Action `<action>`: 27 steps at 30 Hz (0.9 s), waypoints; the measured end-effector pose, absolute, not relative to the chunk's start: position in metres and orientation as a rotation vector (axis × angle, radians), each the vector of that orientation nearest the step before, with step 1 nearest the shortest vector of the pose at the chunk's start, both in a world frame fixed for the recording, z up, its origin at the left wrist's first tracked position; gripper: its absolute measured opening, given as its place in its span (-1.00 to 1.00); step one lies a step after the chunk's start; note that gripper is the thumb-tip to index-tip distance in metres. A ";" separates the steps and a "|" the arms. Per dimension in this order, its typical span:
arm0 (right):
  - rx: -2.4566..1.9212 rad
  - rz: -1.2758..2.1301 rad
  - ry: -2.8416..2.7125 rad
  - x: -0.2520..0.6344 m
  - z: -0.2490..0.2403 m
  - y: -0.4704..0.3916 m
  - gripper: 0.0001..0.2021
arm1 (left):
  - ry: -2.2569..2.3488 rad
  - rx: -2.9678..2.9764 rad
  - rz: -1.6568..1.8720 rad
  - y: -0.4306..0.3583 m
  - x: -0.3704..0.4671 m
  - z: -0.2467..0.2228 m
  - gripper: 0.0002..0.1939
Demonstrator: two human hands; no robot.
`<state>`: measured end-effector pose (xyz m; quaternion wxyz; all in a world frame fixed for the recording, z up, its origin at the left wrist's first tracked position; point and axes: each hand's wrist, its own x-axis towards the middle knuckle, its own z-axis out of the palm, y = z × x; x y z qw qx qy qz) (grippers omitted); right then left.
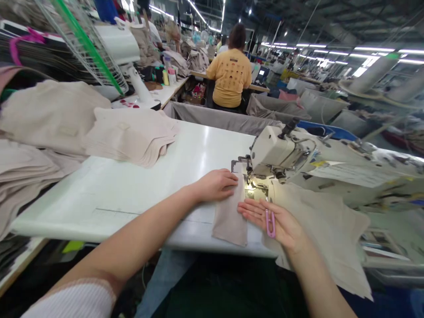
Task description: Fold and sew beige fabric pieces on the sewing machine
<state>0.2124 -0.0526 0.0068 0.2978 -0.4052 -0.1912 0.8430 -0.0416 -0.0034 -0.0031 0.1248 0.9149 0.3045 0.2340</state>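
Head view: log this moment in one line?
left hand: on beige rectangular cloth; right hand: open, pink loop-shaped tool against palm; white sewing machine: light on

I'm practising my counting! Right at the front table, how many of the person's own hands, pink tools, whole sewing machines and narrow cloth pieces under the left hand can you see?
Hands: 2 (left hand, right hand)
Pink tool: 1
Sewing machine: 1
Narrow cloth piece: 1, any hidden layers not counted
Total: 5
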 end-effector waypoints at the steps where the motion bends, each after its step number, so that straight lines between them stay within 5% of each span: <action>1: -1.073 2.243 -0.504 0.213 0.007 -0.052 -0.64 | 0.885 2.664 0.681 -0.003 -0.042 -0.003 -0.79; 27: -1.173 2.232 -0.701 0.211 0.016 -0.037 -0.62 | 0.908 2.639 0.698 -0.003 -0.039 -0.005 -0.81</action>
